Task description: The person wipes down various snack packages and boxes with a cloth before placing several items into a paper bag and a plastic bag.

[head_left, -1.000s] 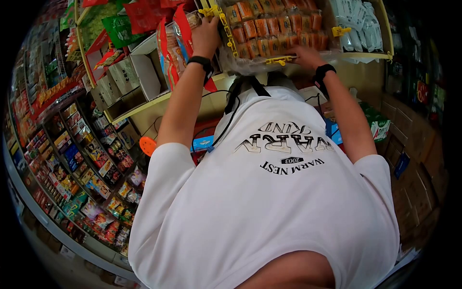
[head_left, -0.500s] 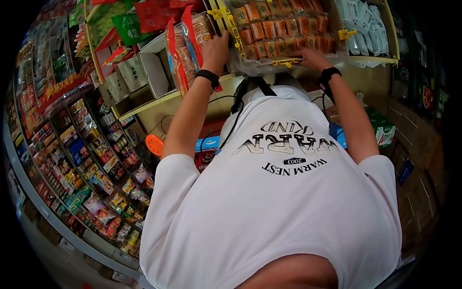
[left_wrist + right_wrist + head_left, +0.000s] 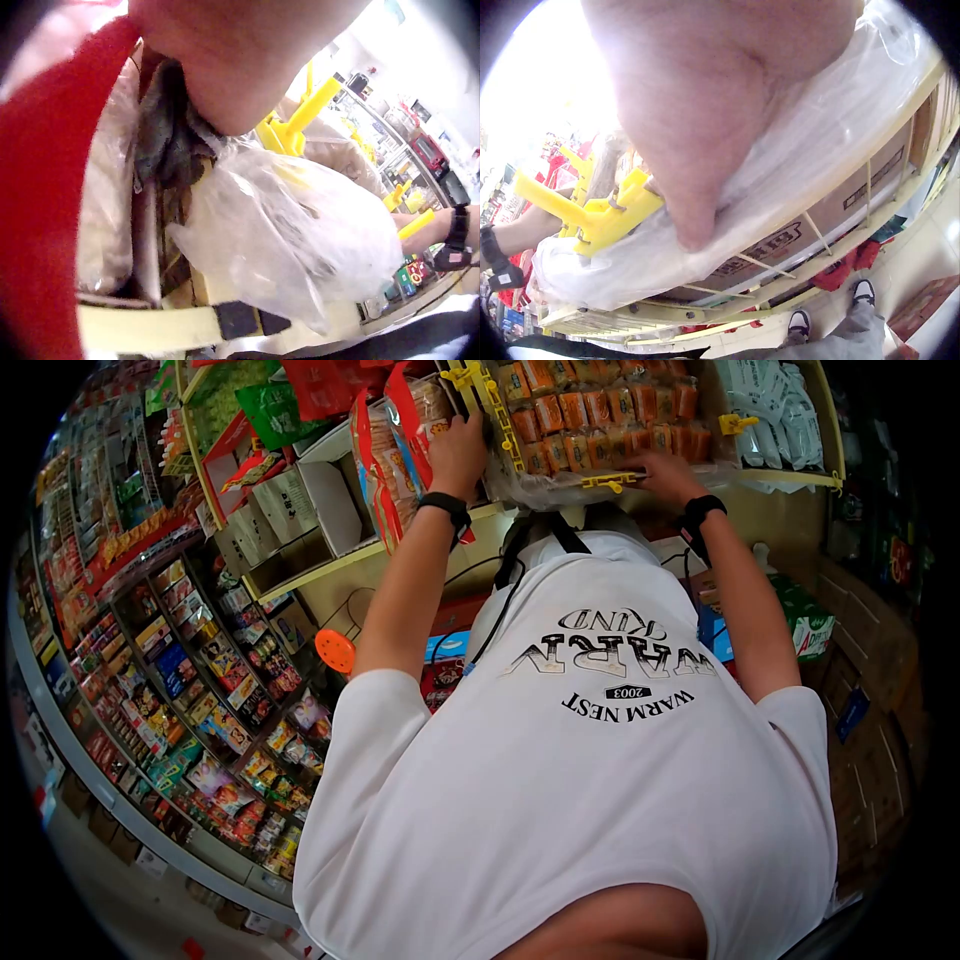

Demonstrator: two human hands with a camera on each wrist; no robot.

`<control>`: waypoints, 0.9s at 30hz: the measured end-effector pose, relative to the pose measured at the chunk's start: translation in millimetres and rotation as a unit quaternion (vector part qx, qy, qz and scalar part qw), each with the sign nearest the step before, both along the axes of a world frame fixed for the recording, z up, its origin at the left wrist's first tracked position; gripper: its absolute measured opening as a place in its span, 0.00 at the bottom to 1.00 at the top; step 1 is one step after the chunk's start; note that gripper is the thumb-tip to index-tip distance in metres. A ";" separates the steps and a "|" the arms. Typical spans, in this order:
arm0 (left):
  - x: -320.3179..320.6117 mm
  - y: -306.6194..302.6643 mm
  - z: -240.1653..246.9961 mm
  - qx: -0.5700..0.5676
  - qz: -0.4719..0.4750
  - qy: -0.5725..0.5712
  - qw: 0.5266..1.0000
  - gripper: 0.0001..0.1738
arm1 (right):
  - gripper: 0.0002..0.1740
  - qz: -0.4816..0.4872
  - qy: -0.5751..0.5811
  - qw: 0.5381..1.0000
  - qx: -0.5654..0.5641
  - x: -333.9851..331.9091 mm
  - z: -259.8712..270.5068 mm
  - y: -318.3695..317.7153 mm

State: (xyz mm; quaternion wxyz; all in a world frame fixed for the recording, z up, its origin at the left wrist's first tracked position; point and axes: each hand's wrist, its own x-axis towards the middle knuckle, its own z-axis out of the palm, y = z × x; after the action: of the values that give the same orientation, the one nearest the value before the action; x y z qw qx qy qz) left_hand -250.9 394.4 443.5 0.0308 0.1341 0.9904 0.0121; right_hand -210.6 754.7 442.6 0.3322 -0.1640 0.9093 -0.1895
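- Head view: your left hand (image 3: pixel 458 445) lies at the left edge of the clear bag (image 3: pixel 600 420) of orange snack packs, upper middle of the frame, against the yellow divider (image 3: pixel 490 395). Your right hand (image 3: pixel 668 475) sits at the bag's front edge, just beside the yellow clip (image 3: pixel 612 482). Your white T-shirt (image 3: pixel 600 780) reads "WARM NEST" and "2003".
- Left wrist view: only the heel of your palm shows, at the top, touching the crumpled bag (image 3: pixel 300 240). The fingers are hidden, so I cannot tell whether they grip.
- Right wrist view: your thumb (image 3: pixel 694 225) presses on the bag's plastic next to the yellow clip. The other fingers are out of sight, so the grasp is unclear. The print on the carton (image 3: pixel 855 191) below is too blurred to read.
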 end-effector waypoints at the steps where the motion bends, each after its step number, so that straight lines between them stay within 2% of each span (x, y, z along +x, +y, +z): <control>1: -12.1 -0.7 -2.7 0.002 -0.003 0.022 1.000 0.17 | 0.21 0.006 0.021 1.000 -0.013 -0.3 -4.2 3.1; 3: -28.2 -4.4 -7.9 0.003 -0.005 0.039 0.999 0.16 | 0.20 0.012 0.036 0.999 -0.026 0.8 -6.0 3.3; 4: -38.5 -4.1 -11.7 0.017 -0.004 0.051 0.999 0.16 | 0.20 -0.003 0.008 1.000 -0.010 -1.3 -3.3 3.0; 5: -40.3 -4.5 -14.9 0.029 0.001 0.061 0.998 0.16 | 0.20 -0.013 -0.022 1.000 0.005 -1.2 -0.1 2.1; 7: -29.6 -4.6 -8.8 0.047 0.002 0.058 0.997 0.17 | 0.20 -0.002 -0.010 1.000 0.000 -2.1 -0.2 2.2; 10: 1.5 5.3 -3.2 0.015 0.022 -0.026 0.999 0.18 | 0.20 0.003 0.012 1.000 -0.007 -6.2 -0.4 3.8; 13: -9.4 2.6 5.5 0.044 0.025 -0.079 0.996 0.17 | 0.21 0.002 0.022 0.999 -0.028 4.1 -8.4 3.2; 14: -18.4 3.9 7.8 0.044 0.025 -0.024 0.998 0.16 | 0.21 0.007 0.036 0.999 -0.038 -1.4 -11.8 6.4; 17: -45.1 4.7 -0.7 0.087 0.050 -0.006 0.995 0.15 | 0.21 0.003 -0.007 1.000 -0.010 -5.1 -2.4 2.0; 21: -19.3 5.9 -2.1 0.071 0.069 -0.062 0.993 0.16 | 0.21 -0.028 -0.028 0.999 0.004 0.6 5.1 -1.7; 22: -4.8 10.9 5.1 0.085 0.070 -0.056 0.992 0.19 | 0.21 -0.016 0.001 1.000 -0.015 -1.2 3.3 0.7; 23: 3.6 13.4 12.2 0.047 0.072 -0.081 0.993 0.22 | 0.21 -0.003 0.027 0.999 -0.035 -1.6 0.7 2.2; 24: 2.8 12.3 14.4 0.045 0.070 -0.093 0.992 0.22 | 0.22 0.000 -0.019 1.000 -0.018 -4.5 -0.9 2.0; 26: -16.8 12.2 15.4 0.047 0.063 -0.096 0.992 0.22 | 0.22 0.003 -0.009 1.000 -0.026 -4.6 -5.1 4.2; 27: -28.9 11.1 12.6 0.062 0.063 -0.057 0.994 0.21 | 0.22 0.010 -0.001 0.999 -0.034 -5.0 -7.0 5.8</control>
State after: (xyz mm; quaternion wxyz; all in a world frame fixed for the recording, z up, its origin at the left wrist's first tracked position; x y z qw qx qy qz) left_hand -279.8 405.5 456.1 0.0779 0.0719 0.9909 0.0833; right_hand -215.7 760.5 435.6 0.3293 -0.1839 0.9003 -0.2172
